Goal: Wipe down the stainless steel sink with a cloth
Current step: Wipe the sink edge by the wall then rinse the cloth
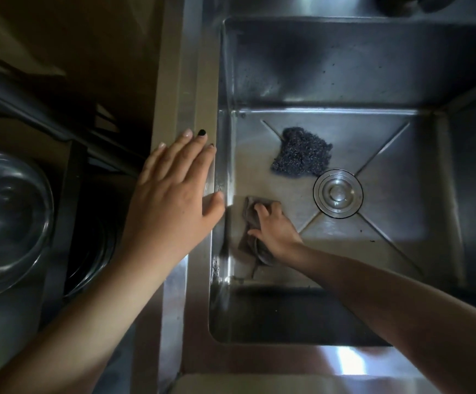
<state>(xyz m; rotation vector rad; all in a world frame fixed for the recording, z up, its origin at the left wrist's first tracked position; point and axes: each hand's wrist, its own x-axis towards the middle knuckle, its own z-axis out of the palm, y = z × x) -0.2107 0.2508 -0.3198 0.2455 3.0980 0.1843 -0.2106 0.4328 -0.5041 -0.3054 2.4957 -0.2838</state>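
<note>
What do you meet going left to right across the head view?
Glass bowl → left hand, flat on the sink rim → right hand gripping the cloth → drain.

There is only one view, worn on the head: it looks almost straight down into the sink [344, 66] from close above its near rim.
</note>
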